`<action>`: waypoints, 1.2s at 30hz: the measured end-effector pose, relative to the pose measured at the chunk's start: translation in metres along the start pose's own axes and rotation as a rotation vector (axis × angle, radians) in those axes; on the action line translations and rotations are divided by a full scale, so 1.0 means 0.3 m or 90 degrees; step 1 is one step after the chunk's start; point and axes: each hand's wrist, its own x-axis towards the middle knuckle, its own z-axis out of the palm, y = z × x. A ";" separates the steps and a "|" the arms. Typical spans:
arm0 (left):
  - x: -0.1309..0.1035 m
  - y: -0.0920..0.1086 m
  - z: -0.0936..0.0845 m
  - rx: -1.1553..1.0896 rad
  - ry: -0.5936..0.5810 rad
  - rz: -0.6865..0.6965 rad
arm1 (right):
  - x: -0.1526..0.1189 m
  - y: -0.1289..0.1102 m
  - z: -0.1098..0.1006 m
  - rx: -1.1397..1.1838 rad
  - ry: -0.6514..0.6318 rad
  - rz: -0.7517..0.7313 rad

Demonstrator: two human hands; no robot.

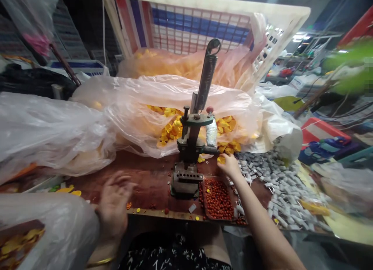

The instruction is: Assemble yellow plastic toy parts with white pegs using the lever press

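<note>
My left hand (pixel 115 202) hovers over the left front of the brown worktable (pixel 145 173), fingers spread and slightly blurred, holding nothing. To the right of a dark hand press (pixel 190 145), my right hand (pixel 230 167) has its fingertips closed around a small curved yellow plastic piece (pixel 220 160). A spring stands at the top of the press, and a bar with a row of holes (pixel 189 178) lies across its base. Below my right forearm sits a shallow tray (pixel 204 202) full of small red-brown beads. Grey rectangular parts with thin metal pins (pixel 262 173) are heaped beside that arm.
Behind the press, a clear plastic bag (pixel 131 91) lies open with yellow pieces (pixel 171 132) spilling out. A white plastic crate (pixel 210 0) rises at the back. Another bag (pixel 67 223) of yellow pieces fills the front left. One loose grey part (pixel 192 208) lies near the table's front edge.
</note>
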 end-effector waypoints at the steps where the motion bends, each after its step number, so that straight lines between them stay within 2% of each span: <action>1: -0.025 -0.021 0.055 0.039 -0.073 -0.035 | -0.029 -0.028 -0.006 0.034 0.039 0.009; 3: -0.077 -0.067 0.157 0.079 -0.255 -0.107 | -0.123 -0.104 -0.014 0.166 0.107 0.005; 4: -0.102 -0.088 0.198 0.076 -0.340 -0.138 | -0.182 -0.147 -0.015 0.250 0.111 -0.025; 5: -0.124 -0.109 0.232 0.057 -0.397 -0.161 | -0.240 -0.187 -0.014 0.328 0.076 -0.079; 6: -0.141 -0.129 0.258 0.035 -0.427 -0.178 | -0.291 -0.219 -0.013 0.379 0.000 -0.159; 8: -0.158 -0.166 0.288 0.013 -0.424 -0.211 | -0.351 -0.241 -0.017 0.421 -0.151 -0.275; 9: -0.159 -0.182 0.293 0.008 -0.404 -0.234 | -0.356 -0.224 -0.025 0.409 -0.176 -0.284; 10: -0.156 -0.196 0.293 0.003 -0.376 -0.261 | -0.345 -0.189 -0.036 0.368 -0.155 -0.253; 11: -0.151 -0.209 0.289 -0.006 -0.350 -0.290 | -0.323 -0.138 -0.047 0.294 -0.100 -0.186; 13: -0.139 -0.225 0.277 -0.022 -0.310 -0.331 | -0.270 -0.011 -0.065 0.074 0.009 -0.026; 14: -0.135 -0.230 0.270 -0.024 -0.297 -0.335 | -0.247 0.052 -0.067 -0.034 0.018 0.027; 16: -0.129 -0.231 0.260 -0.011 -0.290 -0.320 | -0.221 0.150 -0.060 -0.173 -0.005 0.060; 18: -0.125 -0.224 0.256 0.013 -0.299 -0.299 | -0.221 0.186 -0.049 -0.177 0.010 0.032; 20: -0.120 -0.212 0.258 0.038 -0.322 -0.288 | -0.240 0.155 -0.046 -0.073 0.084 0.008; 22: -0.116 -0.198 0.263 0.068 -0.354 -0.292 | -0.275 0.068 -0.048 0.091 0.142 -0.053; 23: -0.114 -0.190 0.267 0.084 -0.370 -0.296 | -0.298 0.012 -0.046 0.166 0.141 -0.120; 25: -0.111 -0.174 0.276 0.119 -0.392 -0.288 | -0.350 -0.103 -0.029 0.254 0.082 -0.294; 27: -0.108 -0.158 0.285 0.139 -0.406 -0.252 | -0.400 -0.196 0.005 0.243 0.008 -0.440; 30: -0.099 -0.134 0.293 0.135 -0.425 -0.229 | -0.443 -0.259 0.057 0.130 0.008 -0.528; 33: -0.085 -0.111 0.296 0.123 -0.462 -0.325 | -0.446 -0.260 0.069 0.041 0.028 -0.588; 36: -0.070 -0.092 0.295 0.078 -0.496 -0.418 | -0.436 -0.252 0.052 0.048 0.003 -0.665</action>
